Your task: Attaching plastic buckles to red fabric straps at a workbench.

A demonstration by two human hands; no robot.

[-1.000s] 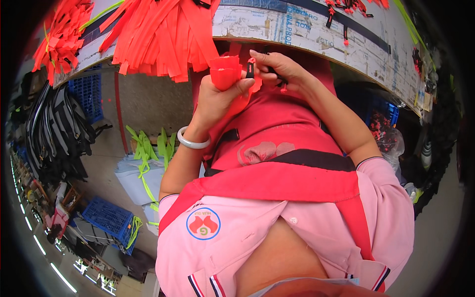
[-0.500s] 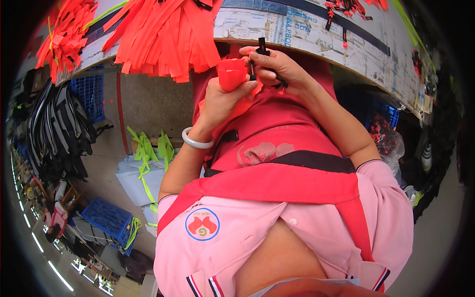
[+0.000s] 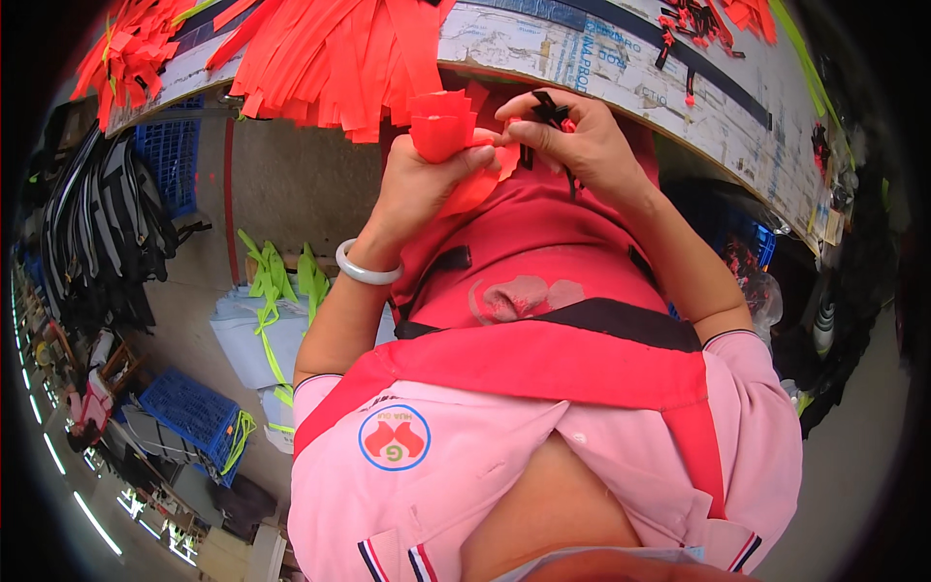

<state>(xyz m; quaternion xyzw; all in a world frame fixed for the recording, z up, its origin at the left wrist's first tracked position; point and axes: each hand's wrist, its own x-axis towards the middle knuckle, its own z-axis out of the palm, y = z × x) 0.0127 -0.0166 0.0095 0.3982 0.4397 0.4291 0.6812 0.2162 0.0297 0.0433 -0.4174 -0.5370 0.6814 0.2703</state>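
Slightly farther from the table (image 3: 495, 41) than before, the right hand (image 3: 589, 145) grips black pieces (image 3: 549, 109); the left hand (image 3: 422, 180) clasps folded red strips (image 3: 441, 128). Both hold these close together, just off the table's near edge; whether they touch, I cannot tell.

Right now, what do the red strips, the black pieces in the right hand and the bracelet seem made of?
Red strips: probably thin fabric, fairly matte, as they bend in soft curves. Black pieces: perhaps plastic, as they stick out stiffly; too small to judge finish. Bracelet: likely stone or glass, polished, given its pale, glossy surface.
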